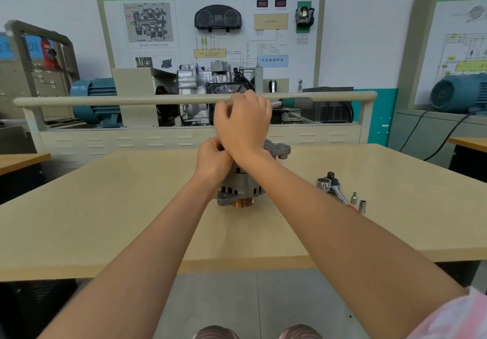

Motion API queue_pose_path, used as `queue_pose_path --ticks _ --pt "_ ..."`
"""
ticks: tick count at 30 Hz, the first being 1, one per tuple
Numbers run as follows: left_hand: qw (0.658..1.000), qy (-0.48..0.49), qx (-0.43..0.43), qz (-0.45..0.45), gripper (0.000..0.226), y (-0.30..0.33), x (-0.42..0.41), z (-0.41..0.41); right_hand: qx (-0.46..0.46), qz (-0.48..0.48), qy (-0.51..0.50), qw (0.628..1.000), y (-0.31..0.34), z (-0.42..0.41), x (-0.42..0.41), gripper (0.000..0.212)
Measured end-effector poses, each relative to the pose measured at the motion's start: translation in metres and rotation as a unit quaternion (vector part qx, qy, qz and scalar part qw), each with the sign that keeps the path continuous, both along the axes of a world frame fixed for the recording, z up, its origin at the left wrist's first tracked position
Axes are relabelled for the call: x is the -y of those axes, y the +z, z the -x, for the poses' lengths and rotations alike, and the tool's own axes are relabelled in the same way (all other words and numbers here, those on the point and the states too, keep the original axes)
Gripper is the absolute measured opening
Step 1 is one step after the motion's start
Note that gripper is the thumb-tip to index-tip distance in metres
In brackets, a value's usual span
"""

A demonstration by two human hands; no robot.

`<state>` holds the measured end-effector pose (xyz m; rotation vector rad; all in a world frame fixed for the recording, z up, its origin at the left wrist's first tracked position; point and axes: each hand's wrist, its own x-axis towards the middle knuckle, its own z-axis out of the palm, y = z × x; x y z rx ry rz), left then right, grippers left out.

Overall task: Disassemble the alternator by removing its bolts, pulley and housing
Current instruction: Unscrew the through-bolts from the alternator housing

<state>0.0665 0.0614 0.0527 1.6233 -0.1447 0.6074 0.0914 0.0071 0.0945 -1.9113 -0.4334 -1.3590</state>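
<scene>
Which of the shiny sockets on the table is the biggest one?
The big socket by the ratchet's head, farthest from you. The two small sockets are thinner.

Training board (210,22) behind wooden table (105,207)

Left grip (212,160), right grip (243,122) curled

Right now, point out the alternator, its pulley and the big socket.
alternator (238,184): head view, grey housing below the hands.
pulley (242,203): head view, copper-coloured grooved rim.
big socket (323,182): head view, open end.
</scene>
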Motion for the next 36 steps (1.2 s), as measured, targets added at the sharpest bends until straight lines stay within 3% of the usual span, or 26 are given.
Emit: queue_pose_path --ticks 3,7,9,11,12,14,15,16,18,21,24,27,28,30,32,33,34,36 --pt "0.999 -0.032 0.012 -0.022 0.021 -0.002 -0.002 0.001 -0.061 -0.114 0.186 0.974 0.011 -0.002 0.007 0.051" --pt "0.998 -0.051 0.014 -0.02 0.014 -0.003 -0.005 -0.001 -0.195 -0.284 0.395 0.851 0.025 -0.007 0.013 0.059" --pt "0.999 -0.05 0.012 -0.015 0.013 -0.004 -0.005 -0.002 -0.209 -0.305 0.427 0.825 0.027 -0.008 0.011 0.055" --pt "0.999 -0.048 0.002 -0.006 0.011 -0.002 -0.005 -0.001 -0.194 -0.277 0.391 0.856 0.023 -0.006 0.009 0.051" --pt "0.999 -0.046 0.0 -0.006 0.012 -0.002 -0.005 -0.002 -0.163 -0.235 0.346 0.894 0.018 -0.005 0.008 0.049" --pt "1.0 -0.028 0.001 -0.009 0.023 -0.001 -0.003 -0.002 -0.063 -0.087 0.179 0.978 0.004 -0.007 0.009 0.037" --pt "1.0 -0.014 0.002 -0.01 0.028 0.0 -0.002 -0.002 -0.019 -0.019 0.071 0.997 -0.001 -0.007 0.008 0.029" --pt "1.0 -0.002 0.002 -0.011 0.031 0.0 -0.001 -0.002 0.004 0.02 -0.014 1.0 -0.004 -0.005 0.007 0.023" --pt "1.0 0.003 0.002 -0.006 0.034 0.0 0.0 -0.002 0.016 0.015 -0.045 0.999 -0.004 -0.003 0.002 0.021" --pt "1.0 -0.018 0.011 -0.017 0.029 -0.001 -0.001 0.001 -0.007 -0.075 0.132 0.988 0.006 0.0 0.002 0.041" --pt "0.999 -0.043 0.01 -0.025 0.013 -0.003 -0.004 0.0 -0.138 -0.221 0.327 0.908 0.02 -0.002 0.007 0.055" --pt "0.999 -0.045 0.009 -0.022 0.015 -0.004 -0.006 -0.003 -0.198 -0.314 0.407 0.834 0.025 -0.007 0.011 0.06" --pt "0.999 -0.043 0.007 -0.022 0.014 -0.004 -0.006 -0.003 -0.198 -0.321 0.412 0.83 0.025 -0.008 0.011 0.057" --pt "0.999 -0.039 0.0 -0.018 0.011 -0.002 -0.005 -0.003 -0.161 -0.264 0.36 0.88 0.019 -0.007 0.01 0.051" --pt "1.0 -0.026 0.0 -0.012 0.017 -0.001 -0.004 -0.002 -0.069 -0.105 0.193 0.973 0.006 -0.007 0.008 0.043" --pt "1.0 -0.015 0.0 -0.007 0.024 -0.001 -0.003 -0.003 -0.018 -0.028 0.082 0.996 0.0 -0.007 0.006 0.037" --pt "1.0 -0.005 -0.003 -0.001 0.028 -0.001 -0.002 -0.003 0.018 0.018 -0.001 1.0 -0.003 -0.006 0.003 0.029" --pt "1.0 0.004 -0.007 0.004 0.031 -0.002 -0.001 -0.002 0.03 0.019 -0.039 0.999 -0.002 -0.003 -0.001 0.025"
